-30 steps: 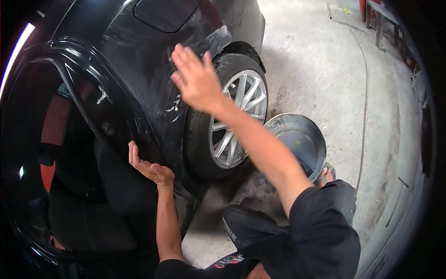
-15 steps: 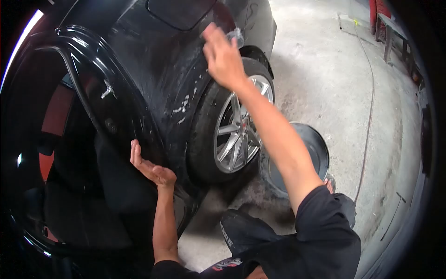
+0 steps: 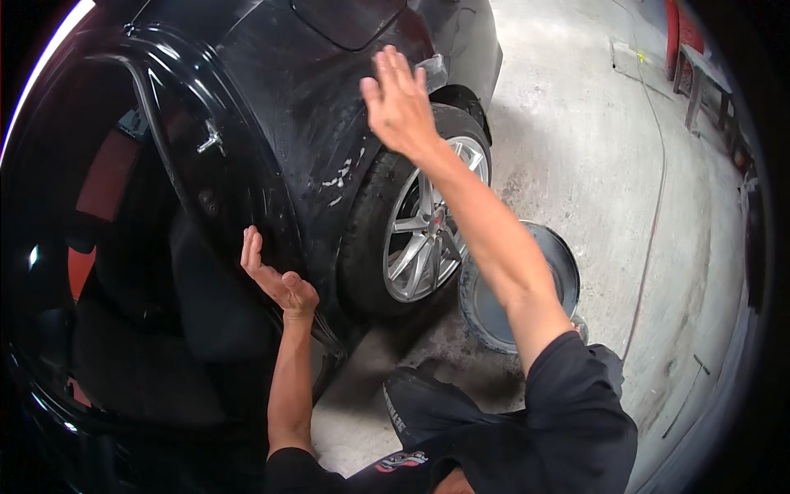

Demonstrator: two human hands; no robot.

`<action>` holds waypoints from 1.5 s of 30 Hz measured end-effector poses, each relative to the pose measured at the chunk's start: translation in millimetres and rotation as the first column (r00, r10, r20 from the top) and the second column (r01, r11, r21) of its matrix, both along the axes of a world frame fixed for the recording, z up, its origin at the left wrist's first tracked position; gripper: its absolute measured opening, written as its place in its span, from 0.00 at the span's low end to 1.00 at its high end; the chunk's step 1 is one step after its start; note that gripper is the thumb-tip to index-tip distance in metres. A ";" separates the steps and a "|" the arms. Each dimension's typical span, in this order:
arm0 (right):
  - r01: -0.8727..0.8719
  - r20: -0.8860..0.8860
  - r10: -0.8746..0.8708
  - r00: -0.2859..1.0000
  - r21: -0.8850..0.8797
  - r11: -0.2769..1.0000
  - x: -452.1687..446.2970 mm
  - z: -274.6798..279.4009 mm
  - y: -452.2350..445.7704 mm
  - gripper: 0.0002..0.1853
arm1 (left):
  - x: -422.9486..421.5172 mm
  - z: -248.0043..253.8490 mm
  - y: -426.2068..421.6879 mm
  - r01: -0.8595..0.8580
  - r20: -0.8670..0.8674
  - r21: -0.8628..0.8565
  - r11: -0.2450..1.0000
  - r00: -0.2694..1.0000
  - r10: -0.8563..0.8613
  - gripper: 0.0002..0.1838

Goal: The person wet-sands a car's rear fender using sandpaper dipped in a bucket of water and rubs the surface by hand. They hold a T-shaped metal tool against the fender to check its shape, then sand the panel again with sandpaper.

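My right hand (image 3: 401,103) lies flat with fingers stretched out on the dark rear quarter panel (image 3: 304,107) of a black car, above the wheel arch. A pale grey patch (image 3: 434,70) shows on the panel just beside its fingertips. Whitish chipped spots (image 3: 339,174) mark the arch edge below. My left hand (image 3: 278,276) is open, fingers raised, at the edge of the open rear doorway, close to the door jamb (image 3: 267,198); how firmly it touches is not clear. The tire (image 3: 370,239) with its silver alloy wheel (image 3: 424,239) stands under my right forearm.
A dark round tub (image 3: 568,272) sits on the concrete floor (image 3: 576,148) beside the wheel, partly behind my right arm. A metal door striker (image 3: 211,138) sticks out of the jamb. A thin cable (image 3: 658,189) runs along the floor, and a bench (image 3: 699,78) stands at the upper right.
The view has shifted slightly, moving the car in the picture. My right hand's fingers have turned more upright and are less blurred. My left hand stays near the door jamb.
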State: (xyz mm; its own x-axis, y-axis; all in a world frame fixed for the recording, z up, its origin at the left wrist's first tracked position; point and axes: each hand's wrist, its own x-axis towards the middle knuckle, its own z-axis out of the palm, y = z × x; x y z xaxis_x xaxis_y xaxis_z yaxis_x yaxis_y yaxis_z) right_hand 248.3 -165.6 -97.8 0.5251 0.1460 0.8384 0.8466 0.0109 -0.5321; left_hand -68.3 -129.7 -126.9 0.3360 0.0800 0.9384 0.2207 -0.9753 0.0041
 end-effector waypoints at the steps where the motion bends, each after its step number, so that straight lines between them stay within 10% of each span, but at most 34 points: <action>1: -0.005 0.108 0.006 0.994 -0.014 1.000 -18.3 13.3 -2.5 0.35 | -1.7 0.8 -0.6 -0.008 -0.004 0.002 1.000 1.000 0.008 0.44; 6: -0.102 0.410 0.124 0.903 -0.076 0.992 -1.2 7.1 -24.8 0.31 | 4.4 2.1 1.5 0.006 0.004 -0.010 1.000 1.000 -0.006 0.45; 10: 0.063 0.200 -0.063 0.978 0.008 0.998 24.0 -13.4 -1.1 0.30 | -3.4 1.6 1.9 -0.005 0.023 -0.027 1.000 1.000 0.006 0.44; 16: -0.292 0.433 0.294 0.852 -0.074 0.954 -64.3 40.3 -11.0 0.33 | -4.2 1.0 7.9 0.023 0.033 -0.060 0.998 0.999 -0.021 0.45; 22: -0.106 -0.009 0.106 0.994 -0.063 0.992 -6.7 1.5 -5.1 0.27 | -10.6 -3.2 16.6 0.014 0.023 -0.061 0.998 1.000 -0.013 0.43; 28: -0.189 0.398 0.256 0.881 -0.200 0.962 -71.3 9.8 -23.0 0.28 | -17.8 0.2 18.6 0.040 0.045 -0.082 0.996 0.998 -0.037 0.42; 30: -0.283 0.108 0.279 0.954 0.017 0.959 -40.3 20.8 -3.8 0.26 | -19.9 0.2 19.4 0.012 0.010 -0.089 0.996 1.000 -0.011 0.41; 45: -0.206 0.008 0.208 0.978 -0.114 0.972 -75.4 26.7 -9.7 0.33 | -13.9 -3.5 17.8 0.026 0.045 -0.122 0.992 0.999 -0.021 0.39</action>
State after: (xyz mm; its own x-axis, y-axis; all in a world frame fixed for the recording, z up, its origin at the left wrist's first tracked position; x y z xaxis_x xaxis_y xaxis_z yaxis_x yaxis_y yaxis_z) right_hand 172.9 -175.4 -71.0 0.4574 0.3438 0.8202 0.8423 0.1284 -0.5235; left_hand -82.1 -111.9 -130.4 0.2979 0.1875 0.9360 0.1950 -0.9718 0.1326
